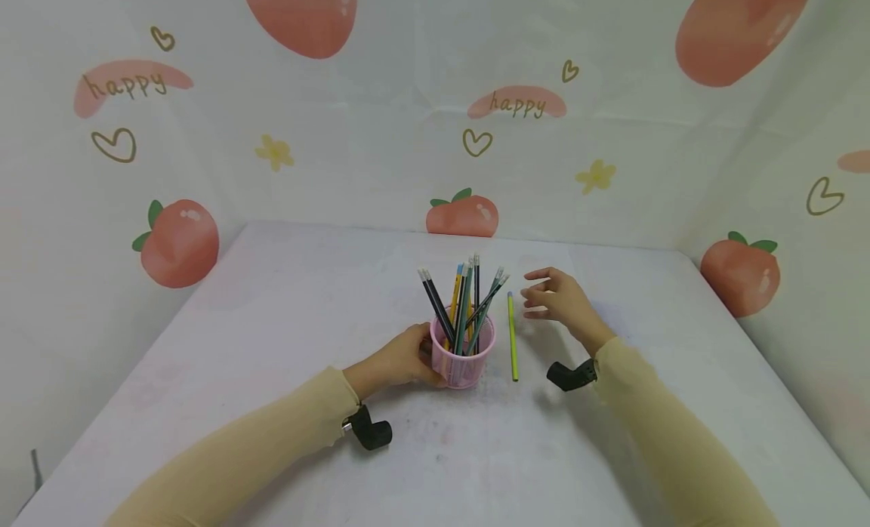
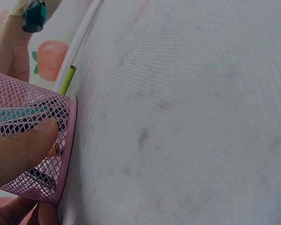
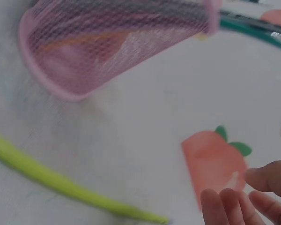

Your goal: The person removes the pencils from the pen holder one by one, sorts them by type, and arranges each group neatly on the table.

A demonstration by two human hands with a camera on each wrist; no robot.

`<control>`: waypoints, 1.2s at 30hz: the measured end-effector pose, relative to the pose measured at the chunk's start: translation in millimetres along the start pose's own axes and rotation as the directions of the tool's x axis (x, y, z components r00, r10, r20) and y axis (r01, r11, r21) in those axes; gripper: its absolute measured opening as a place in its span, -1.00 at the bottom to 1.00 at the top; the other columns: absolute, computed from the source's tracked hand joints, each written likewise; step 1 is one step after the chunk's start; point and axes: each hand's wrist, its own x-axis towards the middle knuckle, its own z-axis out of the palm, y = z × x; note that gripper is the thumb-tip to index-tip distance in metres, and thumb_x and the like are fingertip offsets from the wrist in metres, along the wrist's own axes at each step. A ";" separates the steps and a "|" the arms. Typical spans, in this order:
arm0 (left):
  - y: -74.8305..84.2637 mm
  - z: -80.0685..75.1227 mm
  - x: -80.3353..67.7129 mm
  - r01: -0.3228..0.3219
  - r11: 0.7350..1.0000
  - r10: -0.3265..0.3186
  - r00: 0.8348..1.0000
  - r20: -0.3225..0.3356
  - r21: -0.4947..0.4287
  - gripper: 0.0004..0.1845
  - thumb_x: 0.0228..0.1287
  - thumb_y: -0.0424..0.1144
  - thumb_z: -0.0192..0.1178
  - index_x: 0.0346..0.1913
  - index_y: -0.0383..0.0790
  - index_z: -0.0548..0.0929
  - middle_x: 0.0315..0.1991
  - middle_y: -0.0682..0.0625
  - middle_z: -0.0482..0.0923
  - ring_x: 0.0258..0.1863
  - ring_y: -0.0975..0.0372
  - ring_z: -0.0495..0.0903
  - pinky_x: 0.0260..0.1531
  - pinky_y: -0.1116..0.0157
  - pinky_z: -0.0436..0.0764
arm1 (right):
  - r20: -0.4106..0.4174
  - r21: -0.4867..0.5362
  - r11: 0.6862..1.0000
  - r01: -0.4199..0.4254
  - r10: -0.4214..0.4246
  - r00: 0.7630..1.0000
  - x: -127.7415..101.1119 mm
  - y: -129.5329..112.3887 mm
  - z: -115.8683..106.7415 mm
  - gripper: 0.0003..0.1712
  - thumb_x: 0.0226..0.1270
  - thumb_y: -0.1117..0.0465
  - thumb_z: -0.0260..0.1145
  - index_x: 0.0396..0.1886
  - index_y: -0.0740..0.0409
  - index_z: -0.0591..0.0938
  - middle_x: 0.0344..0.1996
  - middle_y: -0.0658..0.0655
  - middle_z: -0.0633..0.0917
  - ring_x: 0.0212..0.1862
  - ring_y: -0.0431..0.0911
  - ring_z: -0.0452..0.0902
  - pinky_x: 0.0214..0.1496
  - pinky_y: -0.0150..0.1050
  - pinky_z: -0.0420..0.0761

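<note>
My left hand (image 1: 405, 355) grips a pink mesh pen cup (image 1: 464, 370) from its left side, thumb (image 2: 30, 147) across the mesh in the left wrist view. Several pencils (image 1: 467, 304) with dark, green and yellow barrels lean inside the cup, eraser ends up. On the table to the right of the cup lies a lime-green pencil (image 1: 513, 337), pointing away from me. My right hand (image 1: 559, 299) hovers beside that pencil's far end, fingers spread loosely with nothing between them. In the right wrist view the fingertips (image 3: 229, 204) are apart from the green pencil (image 3: 70, 185).
A white table (image 1: 306, 285) spreads under both hands. Behind it hangs a white backdrop (image 1: 381, 134) printed with peaches, hearts and flowers. A black wrist camera (image 1: 370, 430) is strapped at the left cuff, another camera (image 1: 571, 376) at the right.
</note>
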 end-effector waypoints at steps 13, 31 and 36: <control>0.5 -1.7 0.1 -0.021 1.000 0.021 1.000 0.006 0.013 -0.24 -0.20 -0.46 0.49 0.17 -0.48 0.41 -0.07 -0.21 0.60 -0.15 0.20 0.58 -0.06 0.29 0.63 | -0.054 0.183 0.956 0.229 -0.223 0.973 -27.5 -31.3 -0.5 -0.68 0.36 0.25 0.27 0.06 0.13 0.46 -0.20 0.10 0.56 -0.18 -0.14 0.64 -0.12 -0.25 0.69; -5.0 -1.4 1.9 -0.030 0.999 0.030 1.000 0.006 0.014 -0.23 -0.20 -0.45 0.50 0.18 -0.46 0.41 -0.05 -0.20 0.59 -0.13 0.20 0.58 -0.05 0.28 0.63 | -0.064 0.325 0.860 0.393 -0.394 0.917 -39.7 -29.2 21.0 -0.73 0.35 0.34 0.25 -0.01 0.01 0.52 -0.24 0.00 0.59 -0.17 -0.21 0.63 -0.08 -0.24 0.68; -4.6 -0.9 2.0 -0.027 0.999 0.027 1.000 0.000 0.019 -0.24 -0.20 -0.45 0.50 0.18 -0.45 0.42 -0.05 -0.20 0.58 -0.13 0.19 0.58 -0.05 0.28 0.63 | -0.043 0.320 0.864 0.390 -0.398 0.916 -39.9 -27.1 27.7 -0.70 0.33 0.34 0.27 0.04 0.17 0.49 -0.25 0.00 0.59 -0.17 -0.16 0.64 -0.08 -0.22 0.68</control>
